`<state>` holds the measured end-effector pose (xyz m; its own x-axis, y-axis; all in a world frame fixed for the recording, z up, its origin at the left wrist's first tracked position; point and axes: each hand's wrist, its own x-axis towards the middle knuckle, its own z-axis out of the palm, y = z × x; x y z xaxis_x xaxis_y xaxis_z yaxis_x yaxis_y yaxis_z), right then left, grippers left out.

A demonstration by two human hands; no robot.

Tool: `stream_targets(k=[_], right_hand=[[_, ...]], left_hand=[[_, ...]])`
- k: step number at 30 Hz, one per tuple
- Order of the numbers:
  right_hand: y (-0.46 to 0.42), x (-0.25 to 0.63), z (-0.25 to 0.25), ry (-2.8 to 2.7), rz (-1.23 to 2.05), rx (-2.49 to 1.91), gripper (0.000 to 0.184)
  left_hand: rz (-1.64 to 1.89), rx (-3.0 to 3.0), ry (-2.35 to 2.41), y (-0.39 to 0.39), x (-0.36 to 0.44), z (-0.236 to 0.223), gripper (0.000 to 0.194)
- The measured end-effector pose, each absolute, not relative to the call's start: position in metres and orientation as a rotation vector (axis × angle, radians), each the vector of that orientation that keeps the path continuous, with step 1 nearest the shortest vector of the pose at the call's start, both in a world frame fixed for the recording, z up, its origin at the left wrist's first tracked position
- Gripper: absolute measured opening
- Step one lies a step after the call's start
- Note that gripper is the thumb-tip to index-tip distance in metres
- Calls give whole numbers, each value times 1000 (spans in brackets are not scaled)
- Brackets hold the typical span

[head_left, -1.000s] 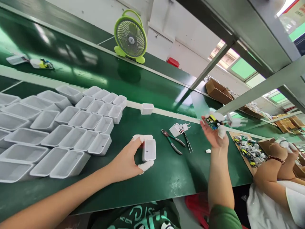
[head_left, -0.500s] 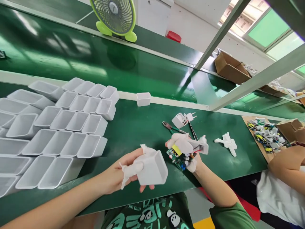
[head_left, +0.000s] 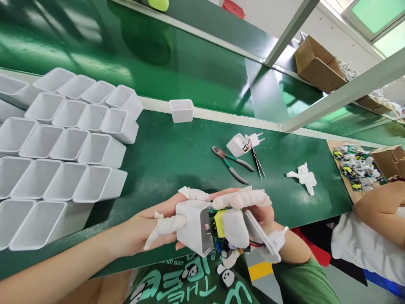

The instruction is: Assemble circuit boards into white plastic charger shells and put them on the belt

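Observation:
My left hand (head_left: 167, 223), with white finger cots on some fingers, grips a white plastic housing (head_left: 191, 226) whose mouth faces right. In my right hand (head_left: 253, 202), also wearing finger cots, is a circuit board (head_left: 218, 228) with a yellow transformer and a white block on it. The board's left edge sits at the mouth of the housing, partly inside. A white end cap with plug pins (head_left: 268, 242) hangs on wires at the board's right side. Beyond my hands lie pliers (head_left: 229, 162), tweezers (head_left: 258, 164) and another housing with a plug (head_left: 242, 143).
Rows of white housings (head_left: 101, 185) stand at the left. One single housing (head_left: 182, 110) is by the rail. Crumpled white finger cots (head_left: 303, 177) lie at the right, near a cardboard tray (head_left: 344, 185) of circuit boards. Another person's arm (head_left: 379, 204) rests at the far right.
My hands have come together: the circuit board has moved left and its edge has entered the housing's mouth. The view has tilted down, and the fan is mostly out of sight.

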<state>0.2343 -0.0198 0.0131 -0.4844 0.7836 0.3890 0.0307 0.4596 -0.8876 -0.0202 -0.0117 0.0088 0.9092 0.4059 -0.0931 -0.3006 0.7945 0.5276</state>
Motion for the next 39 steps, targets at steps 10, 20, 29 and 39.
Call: stream_targets(k=[10, 20, 29, 39], right_hand=[[-23, 227, 38, -1749, 1002, -573, 67], [-30, 232, 35, -1852, 919, -772, 73], [-29, 234, 40, -1912, 866, -752, 75], [-32, 230, 36, -1842, 890, -777, 72]], left_hand=[[305, 564, 334, -12, -23, 10, 56], [345, 534, 297, -7, -23, 11, 49], [321, 518, 321, -6, -22, 13, 49], [314, 503, 450, -8, -22, 23, 54]])
